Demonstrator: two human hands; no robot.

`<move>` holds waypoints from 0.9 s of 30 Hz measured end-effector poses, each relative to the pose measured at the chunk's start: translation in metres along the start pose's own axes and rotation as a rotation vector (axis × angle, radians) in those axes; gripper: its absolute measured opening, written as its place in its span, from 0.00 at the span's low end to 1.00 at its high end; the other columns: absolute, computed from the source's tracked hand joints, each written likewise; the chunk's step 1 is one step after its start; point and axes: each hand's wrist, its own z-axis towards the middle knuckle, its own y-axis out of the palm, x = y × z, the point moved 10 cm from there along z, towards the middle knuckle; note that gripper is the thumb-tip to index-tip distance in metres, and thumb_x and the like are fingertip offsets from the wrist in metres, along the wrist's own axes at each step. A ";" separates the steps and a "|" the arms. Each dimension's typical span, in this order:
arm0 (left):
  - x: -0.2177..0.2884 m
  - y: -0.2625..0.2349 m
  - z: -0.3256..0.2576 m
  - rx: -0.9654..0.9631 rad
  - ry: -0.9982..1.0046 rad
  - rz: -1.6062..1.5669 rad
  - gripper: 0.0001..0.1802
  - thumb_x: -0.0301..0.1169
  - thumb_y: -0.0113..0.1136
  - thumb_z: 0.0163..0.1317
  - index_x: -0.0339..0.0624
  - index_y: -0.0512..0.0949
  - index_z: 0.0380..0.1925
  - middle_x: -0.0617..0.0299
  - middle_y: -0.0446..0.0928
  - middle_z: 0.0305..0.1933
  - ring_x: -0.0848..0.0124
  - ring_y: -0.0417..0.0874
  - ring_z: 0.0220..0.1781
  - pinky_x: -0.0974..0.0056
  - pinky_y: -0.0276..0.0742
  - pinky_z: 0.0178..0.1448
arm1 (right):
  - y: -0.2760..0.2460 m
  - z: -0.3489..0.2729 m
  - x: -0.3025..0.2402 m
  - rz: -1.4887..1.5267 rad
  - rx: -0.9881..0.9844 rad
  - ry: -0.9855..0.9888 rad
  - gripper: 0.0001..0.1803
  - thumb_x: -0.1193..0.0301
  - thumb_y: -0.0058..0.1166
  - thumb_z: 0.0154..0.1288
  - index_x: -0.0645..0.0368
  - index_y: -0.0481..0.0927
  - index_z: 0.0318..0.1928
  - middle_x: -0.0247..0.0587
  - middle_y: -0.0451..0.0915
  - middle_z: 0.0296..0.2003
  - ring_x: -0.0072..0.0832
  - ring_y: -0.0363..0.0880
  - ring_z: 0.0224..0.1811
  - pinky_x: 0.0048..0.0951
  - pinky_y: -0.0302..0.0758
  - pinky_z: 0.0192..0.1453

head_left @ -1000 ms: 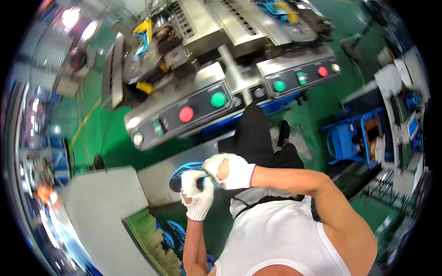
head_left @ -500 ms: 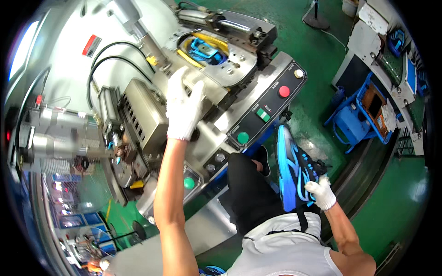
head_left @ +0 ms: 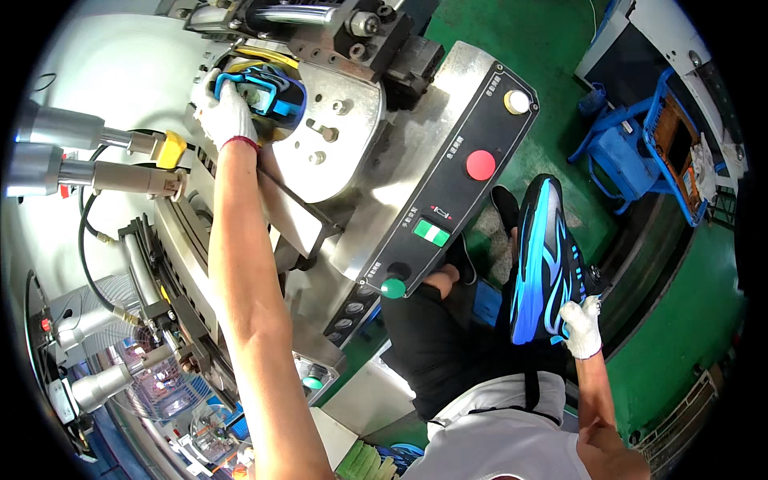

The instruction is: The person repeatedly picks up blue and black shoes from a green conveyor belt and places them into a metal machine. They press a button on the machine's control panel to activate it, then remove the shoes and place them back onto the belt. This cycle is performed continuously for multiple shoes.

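My left hand (head_left: 226, 118), in a white glove with a red cuff, is at the machine. Its fingers are closed on the bright blue edge of a sneaker (head_left: 280, 86) that sits in the machine's metal holder, between yellow pads. The lower part of that sneaker is hidden in the holder. On the right, my gloved right hand (head_left: 582, 328) grips another sneaker (head_left: 548, 268) near its heel. This one is black and grey with a blue and turquoise sole, and it hangs toe-up beside my leg.
A sloping control panel (head_left: 452, 172) with red, green and white buttons lies between me and the holder. Metal cylinders (head_left: 96, 164) jut in from the left. A blue chair (head_left: 632, 152) and a white workbench (head_left: 668, 40) stand at the right on the green floor.
My left hand has gone from open above the machine to closed on the sneaker in the holder. My view has moved closer to the machine. My right hand still holds its sneaker.
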 end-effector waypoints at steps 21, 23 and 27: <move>0.093 -0.283 -0.380 -0.694 0.377 -0.536 0.29 0.18 0.62 0.47 0.46 0.86 0.53 0.49 0.85 0.55 0.42 0.84 0.60 0.37 0.72 0.77 | 0.208 -0.082 -0.234 -0.351 -0.213 -1.088 0.29 0.67 0.69 0.69 0.66 0.77 0.65 0.40 0.85 0.55 0.25 0.84 0.54 0.30 0.79 0.59; 0.048 -0.285 -0.443 -0.709 0.210 -0.527 0.28 0.18 0.60 0.51 0.48 0.85 0.54 0.50 0.84 0.55 0.43 0.84 0.61 0.36 0.70 0.79 | 0.297 -0.100 -0.275 -0.686 -0.200 -1.040 0.27 0.65 0.71 0.69 0.70 0.81 0.61 0.45 0.87 0.55 0.28 0.85 0.55 0.34 0.81 0.60; -0.001 -0.291 -0.512 -0.816 0.074 -0.438 0.31 0.15 0.59 0.47 0.46 0.84 0.55 0.49 0.82 0.57 0.45 0.82 0.65 0.37 0.67 0.81 | 0.447 -0.086 -0.363 -1.026 -0.166 -1.271 0.45 0.40 0.70 0.60 0.66 0.79 0.63 0.51 0.87 0.52 0.37 0.88 0.50 0.37 0.84 0.52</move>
